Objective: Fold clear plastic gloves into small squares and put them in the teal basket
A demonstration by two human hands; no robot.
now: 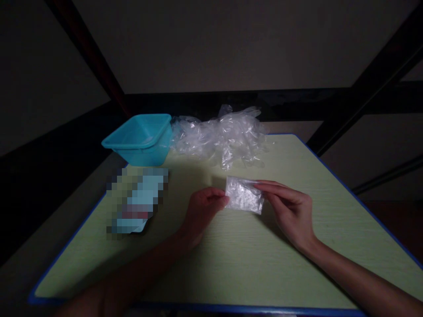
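Between my two hands is a small, flat, folded piece of clear plastic (243,197), shiny and roughly rectangular, held up over the table. My left hand (206,211) pinches its left edge between thumb and fingers. At its right end, my right hand (291,211) grips it with the thumb below and fingers along the top. Beyond the hands lies a loose heap of crumpled clear plastic (224,134), which looks like thin disposable gloves or bags.
A turquoise plastic basin (140,147) stands at the table's back left corner. In front of it, a pale blue flat item (145,198) is partly pixelated. The light green table (297,273) has a blue edge, with a dark wall and slanted bars behind.
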